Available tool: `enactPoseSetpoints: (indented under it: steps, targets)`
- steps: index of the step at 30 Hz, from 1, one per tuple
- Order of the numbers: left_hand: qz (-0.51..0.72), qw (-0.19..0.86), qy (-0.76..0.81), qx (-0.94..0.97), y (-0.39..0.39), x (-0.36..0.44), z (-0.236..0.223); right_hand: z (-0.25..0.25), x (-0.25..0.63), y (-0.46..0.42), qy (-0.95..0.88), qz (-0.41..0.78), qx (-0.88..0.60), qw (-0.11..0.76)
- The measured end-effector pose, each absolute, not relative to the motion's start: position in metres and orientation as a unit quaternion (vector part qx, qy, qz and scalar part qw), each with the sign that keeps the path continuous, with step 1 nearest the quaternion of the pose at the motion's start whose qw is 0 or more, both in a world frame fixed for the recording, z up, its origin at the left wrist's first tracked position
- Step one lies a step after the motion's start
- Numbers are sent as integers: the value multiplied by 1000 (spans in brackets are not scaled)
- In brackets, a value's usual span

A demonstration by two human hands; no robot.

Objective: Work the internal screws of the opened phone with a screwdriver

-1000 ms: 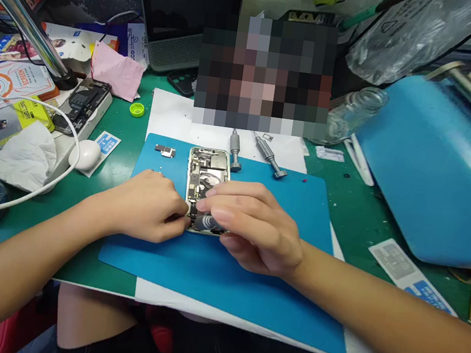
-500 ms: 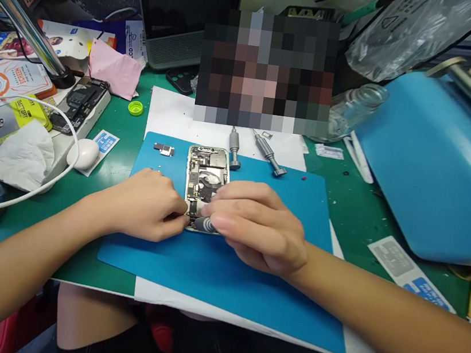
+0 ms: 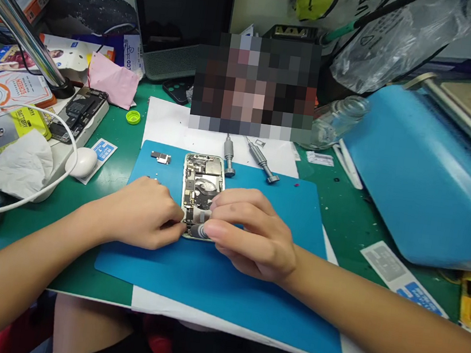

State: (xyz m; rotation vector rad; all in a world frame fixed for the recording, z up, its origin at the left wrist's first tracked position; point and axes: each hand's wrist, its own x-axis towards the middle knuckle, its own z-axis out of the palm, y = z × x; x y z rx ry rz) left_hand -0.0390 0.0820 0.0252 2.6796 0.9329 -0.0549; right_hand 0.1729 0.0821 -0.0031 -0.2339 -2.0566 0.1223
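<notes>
An opened phone (image 3: 200,186) with its boards bare lies on a blue work mat (image 3: 222,279). My left hand (image 3: 144,213) rests at the phone's lower left corner, fingers curled and pinching its edge. My right hand (image 3: 254,234) is closed round a grey screwdriver (image 3: 201,231), whose knurled end shows at the phone's bottom edge. The tip is hidden under my fingers. A small loose part (image 3: 160,157) lies on the mat left of the phone.
Two more screwdrivers (image 3: 229,158) (image 3: 263,163) lie beyond the phone. A second opened phone (image 3: 78,112), white mouse (image 3: 81,162), tissue (image 3: 18,162) and cable sit left. A rolled blue mat (image 3: 421,183) and glass jar (image 3: 334,120) stand right. A monitor (image 3: 183,13) is behind.
Both hands stay at the phone's lower end; my right fingers shifted slightly on the screwdriver. The camera tilted a little, so everything sits lower and leftward in view.
</notes>
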Motion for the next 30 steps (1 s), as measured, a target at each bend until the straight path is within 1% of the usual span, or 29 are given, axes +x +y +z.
enactPoseSetpoints:
  steps: [3,7,11,18,25,30]
  targets:
    - [-14,148,324,934,82,-39,24,-3,173,82,-849,59,-96,516]
    - [1,150,315,937,83,-39,23,-3,173,81,-854,100,-79,505]
    - [-9,159,319,934,82,-40,25,-4,172,80,-853,142,-62,499]
    - [-14,158,318,935,82,-40,25,-3,170,82,-860,109,-81,493]
    - [-5,147,311,939,83,-40,25,-5,171,79,-851,157,-67,496]
    - [-13,148,315,937,83,-39,26,-6,170,79,-856,138,-73,493]
